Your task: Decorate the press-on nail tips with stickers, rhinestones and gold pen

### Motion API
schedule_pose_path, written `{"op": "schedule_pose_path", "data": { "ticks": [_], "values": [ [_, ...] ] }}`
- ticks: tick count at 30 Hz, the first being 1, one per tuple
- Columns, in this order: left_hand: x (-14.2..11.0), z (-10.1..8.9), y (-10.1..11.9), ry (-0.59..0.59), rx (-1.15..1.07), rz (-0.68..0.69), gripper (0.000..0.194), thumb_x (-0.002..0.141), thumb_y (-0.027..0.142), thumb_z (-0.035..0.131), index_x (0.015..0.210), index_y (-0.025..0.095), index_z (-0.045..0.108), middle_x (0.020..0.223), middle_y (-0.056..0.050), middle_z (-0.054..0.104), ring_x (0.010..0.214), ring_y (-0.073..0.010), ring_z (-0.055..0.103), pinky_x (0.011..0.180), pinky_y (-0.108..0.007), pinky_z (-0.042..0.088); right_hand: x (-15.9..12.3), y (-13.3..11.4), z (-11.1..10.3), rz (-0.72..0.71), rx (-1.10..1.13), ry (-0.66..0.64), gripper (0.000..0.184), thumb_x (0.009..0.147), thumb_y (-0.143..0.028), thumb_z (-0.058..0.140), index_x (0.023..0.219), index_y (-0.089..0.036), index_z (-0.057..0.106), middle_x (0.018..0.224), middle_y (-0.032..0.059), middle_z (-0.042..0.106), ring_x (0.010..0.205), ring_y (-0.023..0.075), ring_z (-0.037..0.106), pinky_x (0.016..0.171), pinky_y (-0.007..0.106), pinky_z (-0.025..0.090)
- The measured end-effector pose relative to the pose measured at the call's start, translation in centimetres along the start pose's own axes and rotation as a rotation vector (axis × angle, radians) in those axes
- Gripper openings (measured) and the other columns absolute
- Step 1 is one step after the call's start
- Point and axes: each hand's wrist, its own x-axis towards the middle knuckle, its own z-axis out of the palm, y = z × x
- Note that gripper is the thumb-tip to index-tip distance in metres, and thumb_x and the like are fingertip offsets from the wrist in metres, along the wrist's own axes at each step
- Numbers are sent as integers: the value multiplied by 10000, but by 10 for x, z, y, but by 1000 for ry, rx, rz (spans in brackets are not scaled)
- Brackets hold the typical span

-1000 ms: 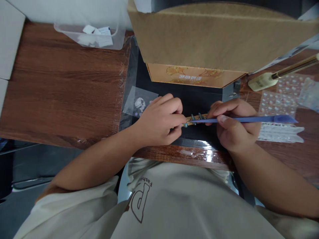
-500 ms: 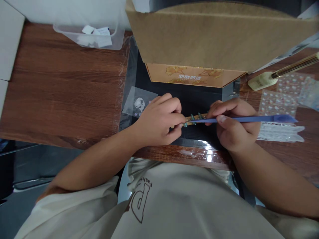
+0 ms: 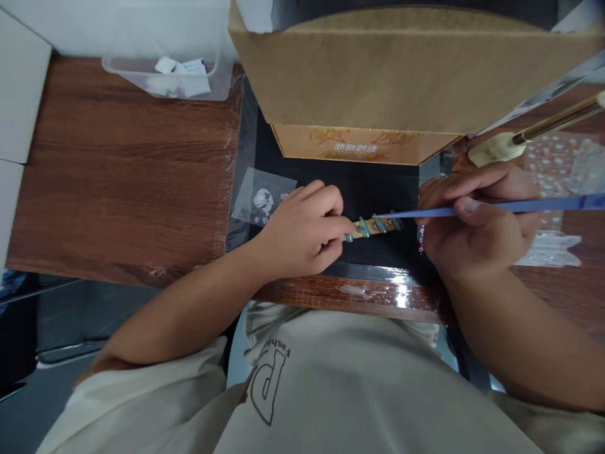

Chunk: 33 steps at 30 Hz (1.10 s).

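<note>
My left hand (image 3: 307,230) pinches the left end of a narrow tan strip (image 3: 370,227). Across the strip sit several long teal pieces that look like press-on nails (image 3: 379,224), with small shiny bits between them. In my right hand (image 3: 486,221), closed, is a pair of blue tweezers (image 3: 439,213); the thin tip points left and reaches over the strip around its teal pieces. Whether the tip touches one, I cannot tell. Below the right fingers shows a short row of tiny pink-purple beads (image 3: 421,239). Under the strip lies a black mat (image 3: 326,173).
A large cardboard box (image 3: 406,75) stands behind the mat, over an orange box (image 3: 350,144). A clear bin (image 3: 165,79) with white packets is at back left. At right are a gold-handled bottle (image 3: 496,150), patterned sheets (image 3: 548,157) and clear plastic (image 3: 551,249). A small clear bag (image 3: 262,197) lies left.
My right hand has drawn back to the right with the tweezers, uncovering the strip's right end and the beads. My left hand stays nearly still on the strip.
</note>
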Motion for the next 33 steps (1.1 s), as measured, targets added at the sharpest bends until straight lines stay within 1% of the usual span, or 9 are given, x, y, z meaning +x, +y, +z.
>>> {"op": "schedule_pose_path", "data": {
  "ticks": [3,6,11,15,20,23,28,33],
  "values": [
    [1,0,0,-16,12,-9,185,863,159,538,896,206,714,871,-53,525,778,-182,439,702,-347,399,2,3,0,-10,27,29,184,631,-80,546,693,-159,700,540,19,631,413,163,551,365,322,332],
    [2,1,0,-22,20,-6,184,876,159,532,890,204,709,869,-51,524,778,-182,437,705,-347,398,4,2,0,-8,33,26,180,636,-80,550,701,-158,699,535,13,622,408,156,552,362,314,326],
    [3,2,-1,-28,29,5,184,879,157,536,882,200,715,866,-51,525,768,-177,433,700,-342,394,5,1,2,4,-4,33,173,637,-105,541,685,-196,680,498,-22,558,403,138,540,385,306,342],
    [4,0,0,-5,14,9,182,884,161,539,877,208,714,853,-44,526,764,-172,443,692,-333,395,5,1,2,18,-3,54,171,628,-115,547,684,-209,678,498,-22,562,414,145,542,394,313,343],
    [5,-1,1,39,-28,-13,182,880,142,531,867,205,701,844,-36,532,768,-165,465,691,-329,404,5,2,-2,61,-19,24,165,657,-128,540,711,-227,661,534,-23,581,429,136,541,423,315,376],
    [6,0,0,30,-32,6,170,873,139,536,861,203,692,838,-35,536,764,-166,462,695,-332,408,4,3,-2,43,-4,37,165,659,-133,533,707,-236,653,546,-35,580,424,125,521,420,305,365],
    [8,3,-1,18,-12,28,155,853,125,542,840,189,683,837,-38,539,761,-169,453,691,-329,407,3,7,-2,55,11,26,138,713,-156,556,733,-254,651,556,-50,574,434,124,526,422,286,370],
    [7,3,0,1,-1,9,156,849,130,548,848,198,689,837,-37,543,769,-171,457,693,-329,408,5,9,-4,31,20,31,115,727,-165,570,738,-242,655,557,-51,591,442,125,530,426,279,379]
  ]
}}
